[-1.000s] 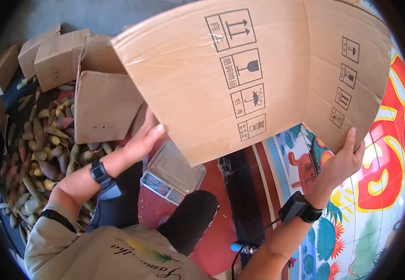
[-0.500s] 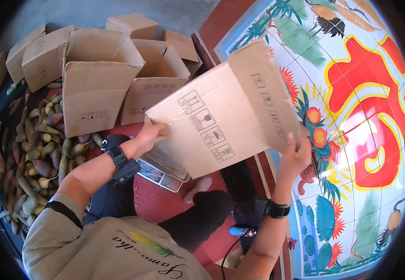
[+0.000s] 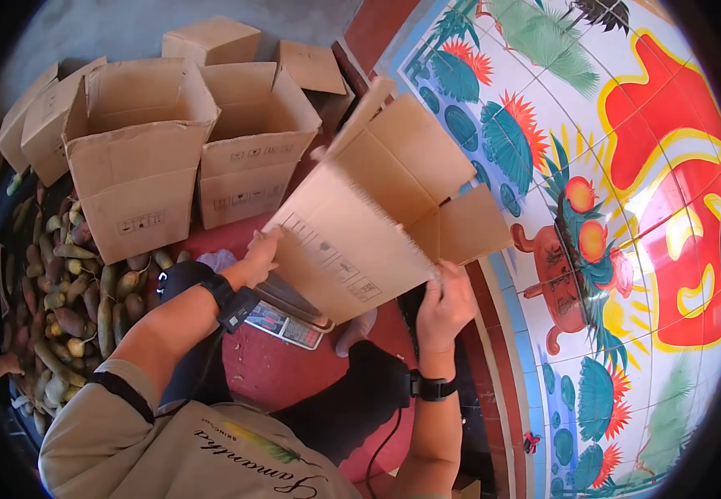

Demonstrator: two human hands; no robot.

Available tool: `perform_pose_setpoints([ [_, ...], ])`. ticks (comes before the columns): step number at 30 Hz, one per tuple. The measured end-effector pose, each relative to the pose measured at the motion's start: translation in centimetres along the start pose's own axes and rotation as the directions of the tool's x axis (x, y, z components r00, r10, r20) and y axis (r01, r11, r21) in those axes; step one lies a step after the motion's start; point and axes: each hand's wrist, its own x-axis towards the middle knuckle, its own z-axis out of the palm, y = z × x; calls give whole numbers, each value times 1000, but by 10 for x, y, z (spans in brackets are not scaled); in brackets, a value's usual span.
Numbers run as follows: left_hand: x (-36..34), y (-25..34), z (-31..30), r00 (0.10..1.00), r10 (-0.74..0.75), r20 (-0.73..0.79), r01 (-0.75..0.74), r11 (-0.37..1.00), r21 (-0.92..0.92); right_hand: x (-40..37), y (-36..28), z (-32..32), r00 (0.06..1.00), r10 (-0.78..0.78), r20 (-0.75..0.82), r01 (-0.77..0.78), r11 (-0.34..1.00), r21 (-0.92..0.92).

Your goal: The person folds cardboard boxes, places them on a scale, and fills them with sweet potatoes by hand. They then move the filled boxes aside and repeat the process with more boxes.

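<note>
Tilted in front of me is a cardboard box (image 3: 335, 237), its top flaps apart and its inside showing. My left hand (image 3: 258, 256) grips its lower left corner. At the right, my right hand (image 3: 446, 308) pinches the box's near top edge beside a flap. Printed handling symbols run across the side that faces me. Partly under the box, a digital scale (image 3: 281, 320) rests on the red floor, its display and keypad showing; the box covers much of its platform.
Two tall open cardboard boxes (image 3: 140, 175) (image 3: 252, 154) stand behind, with more boxes against the wall. To the left lies a pile of root vegetables (image 3: 74, 303). A painted tile wall (image 3: 560, 249) rises at the right. Another person's hand (image 3: 7, 364) shows at the left edge.
The box has tipped so that its opening now faces upward and its inside shows. My right hand has moved left and down, from the folded flap to the near rim.
</note>
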Motion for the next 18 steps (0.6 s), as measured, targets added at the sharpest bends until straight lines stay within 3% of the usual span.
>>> perform_pose_setpoints([
  [3,-11,7,-7,990,32,136,-22,997,-79,-23,-2,13,991,-128,41,126,991,51],
  [8,-1,-6,-41,945,67,322,-98,992,82,-60,-19,22,977,-169,127,153,980,128],
  [18,-40,34,-55,991,107,74,-117,983,140,-77,-32,-2,954,-131,271,94,985,145],
])
